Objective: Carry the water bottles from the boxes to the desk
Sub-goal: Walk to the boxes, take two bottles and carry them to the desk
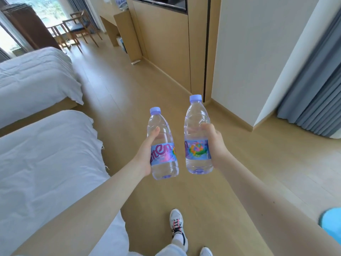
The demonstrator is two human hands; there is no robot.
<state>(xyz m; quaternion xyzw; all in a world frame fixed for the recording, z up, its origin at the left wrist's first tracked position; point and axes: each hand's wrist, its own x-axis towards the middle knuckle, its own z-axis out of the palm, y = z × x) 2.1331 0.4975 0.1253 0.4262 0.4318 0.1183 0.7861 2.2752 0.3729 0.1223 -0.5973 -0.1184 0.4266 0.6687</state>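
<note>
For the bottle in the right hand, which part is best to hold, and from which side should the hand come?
Judging by its pose, the label band, from its right side, as the right hand grips it now. The bottle is nearly upright, cap up. Its body is straight there, while the shoulder above tapers.

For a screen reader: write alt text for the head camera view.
A person holds two capped water bottles upright over a wooden floor: the left bottle in the left hand, the right bottle in the right hand. Two white beds lie at left; a desk and chairs stand ahead near a window.
</note>
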